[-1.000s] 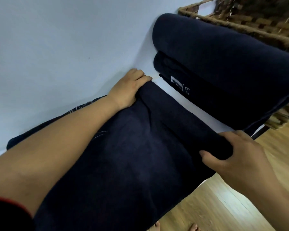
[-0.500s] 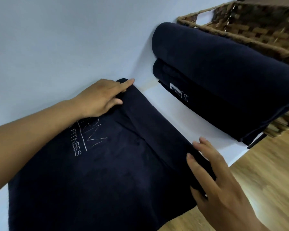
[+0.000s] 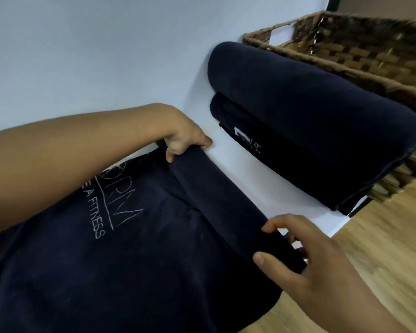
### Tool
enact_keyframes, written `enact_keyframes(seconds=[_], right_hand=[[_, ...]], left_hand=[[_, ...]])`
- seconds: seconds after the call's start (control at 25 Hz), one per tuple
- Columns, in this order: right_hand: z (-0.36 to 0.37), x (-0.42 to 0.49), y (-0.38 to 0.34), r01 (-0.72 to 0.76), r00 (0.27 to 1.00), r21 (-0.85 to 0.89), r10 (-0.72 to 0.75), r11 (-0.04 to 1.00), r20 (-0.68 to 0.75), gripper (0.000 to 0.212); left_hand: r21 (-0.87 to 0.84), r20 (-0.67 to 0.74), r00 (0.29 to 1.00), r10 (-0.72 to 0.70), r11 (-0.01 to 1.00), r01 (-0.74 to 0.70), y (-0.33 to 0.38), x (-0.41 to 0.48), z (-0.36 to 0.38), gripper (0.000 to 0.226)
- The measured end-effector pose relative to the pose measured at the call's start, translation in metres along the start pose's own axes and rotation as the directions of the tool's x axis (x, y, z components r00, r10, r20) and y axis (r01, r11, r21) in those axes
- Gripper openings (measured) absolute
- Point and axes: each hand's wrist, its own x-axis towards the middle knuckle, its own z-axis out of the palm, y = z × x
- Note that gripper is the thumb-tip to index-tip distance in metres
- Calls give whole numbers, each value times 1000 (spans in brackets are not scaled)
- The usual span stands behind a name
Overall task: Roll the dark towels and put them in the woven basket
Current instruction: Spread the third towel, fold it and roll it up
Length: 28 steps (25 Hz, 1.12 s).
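On the table [image 3: 240, 171], the towel [image 3: 154, 255] lies with its rolled edge running from the left hand [image 3: 185, 140], gripping the far end, to the right hand [image 3: 310, 258], pinching the near end; the basket [image 3: 346, 56] stands beyond.

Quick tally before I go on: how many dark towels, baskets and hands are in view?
Dark towels: 3 (the towel being rolled, the top stacked towel, the lower stacked towel; the stack appears to hold two)
Woven basket: 1
Hands: 2 (left hand, right hand)
Total: 6
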Motion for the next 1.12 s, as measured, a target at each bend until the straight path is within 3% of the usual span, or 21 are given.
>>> enact_keyframes(seconds=[0.04,0.12,0.2,0.36,0.44,0.52,0.6,0.68,0.84,1.0,1.04,1.12], right_hand=[[1,2,-2,-72,996,-22,73,997,52,57],[7,5,-6,-96,987,-221,122,971,108,64],[10,5,-7,-54,997,-353,72,934,40,71],[1,16,7,-54,996,-509,9,859,-90,79],[0,18,16,-2,986,-582,-95,813,-136,78],[7,14,25,24,953,-652,-215,758,-216,75],[17,8,35,99,895,-733,-381,673,-230,69],[26,2,36,162,852,-779,-484,606,-200,62],[40,-14,26,306,852,-716,-516,628,-88,51],[51,-21,13,402,812,-536,-559,743,-166,35],[49,-18,9,406,817,-469,-542,784,-199,32],[37,-8,-2,303,898,-323,-382,896,-218,41]], left_hand=[[45,20,997,75,996,-76,-1,1,-1,64],[-113,-10,984,176,978,-176,-8,1,5,58],[-288,-70,984,164,941,-178,-16,2,15,70],[-361,-368,915,167,881,-306,-22,-5,23,60],[-320,-549,830,97,893,-316,-14,-5,30,64],[-268,-735,678,25,907,-325,-6,-4,42,69],[-269,-832,552,-59,912,-309,3,-4,62,73],[-289,-847,522,-100,911,-293,7,-10,82,79],[-338,-820,554,-143,903,-267,7,-36,121,84],[-377,-846,503,-177,865,-330,7,-57,164,64],[-349,-861,480,-169,883,-314,4,-61,165,53],[-246,-880,463,-108,937,-249,-7,-66,146,43]])
